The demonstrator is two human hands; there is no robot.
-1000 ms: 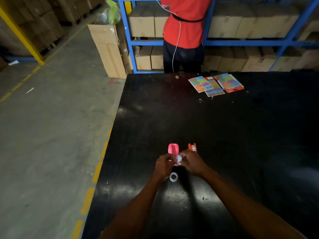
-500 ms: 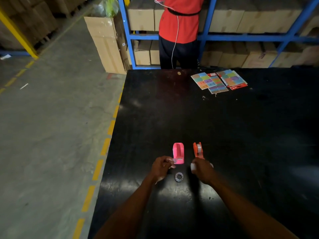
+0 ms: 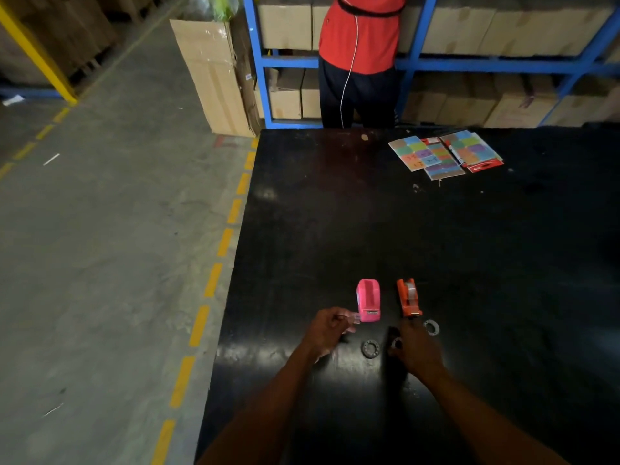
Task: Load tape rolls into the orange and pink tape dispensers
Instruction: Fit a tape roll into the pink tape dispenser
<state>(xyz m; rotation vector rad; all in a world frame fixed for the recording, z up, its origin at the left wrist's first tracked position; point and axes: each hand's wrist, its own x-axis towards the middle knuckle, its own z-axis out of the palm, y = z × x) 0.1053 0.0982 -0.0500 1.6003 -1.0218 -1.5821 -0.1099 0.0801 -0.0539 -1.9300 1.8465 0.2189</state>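
Note:
A pink tape dispenser (image 3: 368,300) stands on the black table (image 3: 469,263) with its slot empty. Right of it, the orange tape dispenser (image 3: 408,297) carries a clear roll. My left hand (image 3: 327,330) is just left of the pink dispenser's front end, pinching a small clear piece (image 3: 354,318). My right hand (image 3: 417,349) is below the orange dispenser, its fingers closed on a small whitish tape roll (image 3: 397,344). One ring-shaped roll (image 3: 370,348) lies flat between my hands. Another ring (image 3: 431,327) lies right of my right hand.
Coloured cards (image 3: 444,154) lie at the table's far side. A person in a red top (image 3: 360,45) stands behind the table at blue shelving (image 3: 288,62) full of cardboard boxes. The table's left edge drops to concrete floor with yellow dashes (image 3: 213,280).
My hands were together on a small white roll in front of the pink dispenser. They have since parted: the left keeps a clear piece, the right carries the roll rightward.

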